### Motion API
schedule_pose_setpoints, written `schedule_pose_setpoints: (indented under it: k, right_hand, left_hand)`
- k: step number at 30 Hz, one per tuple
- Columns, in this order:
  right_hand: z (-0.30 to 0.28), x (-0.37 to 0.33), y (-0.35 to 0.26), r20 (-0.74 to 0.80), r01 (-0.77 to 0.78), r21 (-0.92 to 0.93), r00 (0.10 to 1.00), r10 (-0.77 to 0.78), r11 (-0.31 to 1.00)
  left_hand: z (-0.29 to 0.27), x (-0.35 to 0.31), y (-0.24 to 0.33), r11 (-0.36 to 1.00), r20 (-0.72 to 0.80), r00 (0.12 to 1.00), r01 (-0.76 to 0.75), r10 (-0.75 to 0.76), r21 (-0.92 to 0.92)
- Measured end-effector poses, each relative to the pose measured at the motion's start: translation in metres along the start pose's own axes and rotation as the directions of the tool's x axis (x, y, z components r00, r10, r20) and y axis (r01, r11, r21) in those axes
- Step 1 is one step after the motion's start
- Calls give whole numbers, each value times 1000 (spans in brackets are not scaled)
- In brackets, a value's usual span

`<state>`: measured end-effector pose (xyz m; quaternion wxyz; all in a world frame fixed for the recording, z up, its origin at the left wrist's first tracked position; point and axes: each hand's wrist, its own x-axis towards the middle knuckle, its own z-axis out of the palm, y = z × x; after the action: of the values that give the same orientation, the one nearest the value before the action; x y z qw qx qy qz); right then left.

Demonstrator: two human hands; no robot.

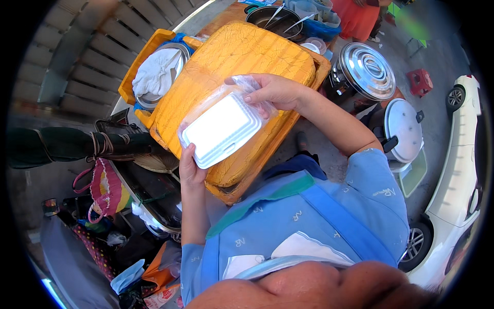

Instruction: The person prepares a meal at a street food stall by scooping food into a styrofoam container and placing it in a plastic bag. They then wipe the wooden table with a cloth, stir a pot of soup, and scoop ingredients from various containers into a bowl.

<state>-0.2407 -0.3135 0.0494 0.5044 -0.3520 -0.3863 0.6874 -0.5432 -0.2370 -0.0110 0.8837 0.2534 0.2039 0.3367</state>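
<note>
A white foam takeaway box (221,129), lid closed, is held tilted in front of me over a yellow wooden table (242,51). My left hand (191,169) grips the box's near left corner, the thumb on its edge. A clear plastic bag (208,96) lies around the far side of the box; how far it covers the box I cannot tell. At the far right corner, my right hand (265,92) is closed on the bag, thumb on top, with the bag bunched in the fingers. What the box contains is hidden.
Left of the table, a white cloth (156,71) covers a round pot in a yellow frame. A dark pan (275,21) with utensils stands beyond. Lidded metal pots (368,69) are at right, near a red stool (419,82) and white car (453,170). Another person (355,18) stands far off.
</note>
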Motion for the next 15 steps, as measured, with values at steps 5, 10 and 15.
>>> schedule_pose_setpoints:
  k: [5,10,15]
  right_hand:
    - [-12,6,-59,-26,-84,-688,995,92,720]
    - [-81,17,-80,212,186,-682,976,-53,707]
    - [-171,-5,-121,128,199,-506,980,-156,839]
  left_hand:
    - [25,55,-29,995,-60,993,-97,98,26]
    - [43,89,-48,972,-137,971,-174,196,161]
    - [60,84,-37,934,-283,942,-73,179,348]
